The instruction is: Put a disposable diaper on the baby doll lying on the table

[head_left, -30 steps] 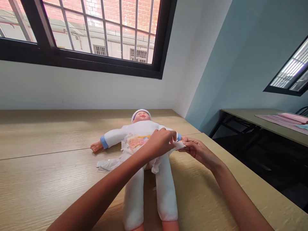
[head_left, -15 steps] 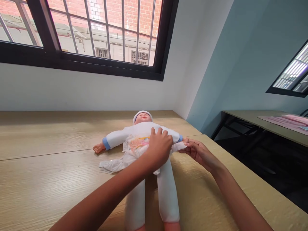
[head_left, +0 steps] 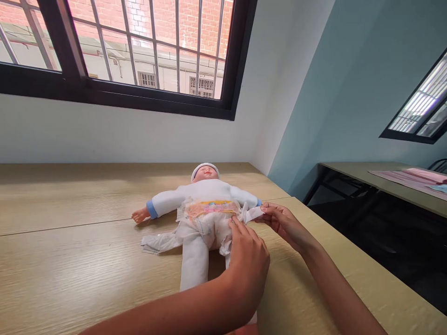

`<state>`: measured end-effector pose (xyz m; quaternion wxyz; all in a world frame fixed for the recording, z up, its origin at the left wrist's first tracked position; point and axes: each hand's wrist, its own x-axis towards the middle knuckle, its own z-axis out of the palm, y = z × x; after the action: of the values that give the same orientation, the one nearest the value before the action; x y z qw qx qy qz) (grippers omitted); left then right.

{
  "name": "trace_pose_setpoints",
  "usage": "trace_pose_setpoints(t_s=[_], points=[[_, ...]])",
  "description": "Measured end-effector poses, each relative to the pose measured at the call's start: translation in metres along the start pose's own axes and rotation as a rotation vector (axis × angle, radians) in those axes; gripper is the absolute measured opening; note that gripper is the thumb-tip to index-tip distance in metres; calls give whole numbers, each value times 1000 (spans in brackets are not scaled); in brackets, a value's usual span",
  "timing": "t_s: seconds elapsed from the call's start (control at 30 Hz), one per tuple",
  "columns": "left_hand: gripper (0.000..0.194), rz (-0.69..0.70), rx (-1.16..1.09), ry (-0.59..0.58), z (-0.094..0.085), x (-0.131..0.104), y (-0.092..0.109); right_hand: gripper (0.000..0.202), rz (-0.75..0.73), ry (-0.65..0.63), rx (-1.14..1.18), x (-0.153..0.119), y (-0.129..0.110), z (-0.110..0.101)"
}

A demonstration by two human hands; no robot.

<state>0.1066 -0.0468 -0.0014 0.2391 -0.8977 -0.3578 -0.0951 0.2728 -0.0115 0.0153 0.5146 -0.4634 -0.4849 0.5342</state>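
Observation:
A baby doll (head_left: 209,190) in a white outfit with blue cuffs lies on its back, its head toward the wall. A white diaper (head_left: 217,225) with a colourful printed waistband wraps its hips. My right hand (head_left: 281,222) pinches the end of the diaper's right-hand side tab, pulled out sideways. My left hand (head_left: 249,253) rests on the diaper's front just below the waistband, fingers extended against it and not gripping. On the doll's other side, the left tab (head_left: 162,243) lies loose on the table. My left forearm and hand hide part of the doll's legs.
The doll lies on a light wooden table (head_left: 87,274) pushed against the wall under a barred window (head_left: 153,46). Past its right edge stands a second table (head_left: 349,168) with pink cloth (head_left: 394,180) on it.
My left hand has moved down and toward me, from above the waistband to the diaper's front, uncovering the print. My right hand still holds the tab.

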Motion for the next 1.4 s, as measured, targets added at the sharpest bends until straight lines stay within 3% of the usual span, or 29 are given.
trace_pose_setpoints(t_s=[0.13, 0.3, 0.5, 0.7, 0.93, 1.03, 1.17, 1.4], points=[[50, 7, 28, 41, 1, -5, 3, 24, -8, 6, 12, -1, -1, 3], [56, 80, 6, -79, -4, -3, 2, 21, -10, 71, 70, -1, -1, 8], [33, 177, -144, -182, -24, 8, -26, 22, 3, 185, 103, 2, 2, 12], [21, 181, -265, -63, -36, 16, -48, 24, -39, 213, 104, 3, 2, 17], [35, 181, -295, 80, -32, 21, -51, 23, -57, 213, 145, 0, 0, 22], [45, 178, -268, 15, -22, 23, -51, 25, -59, 213, 149, 2, 2, 20], [40, 174, -247, -127, -7, 27, -53, 31, -78, 244, 95, 5, 5, 16], [36, 205, -200, -137, 1, 26, -47, 33, -76, 275, 53, 7, 8, 12]])
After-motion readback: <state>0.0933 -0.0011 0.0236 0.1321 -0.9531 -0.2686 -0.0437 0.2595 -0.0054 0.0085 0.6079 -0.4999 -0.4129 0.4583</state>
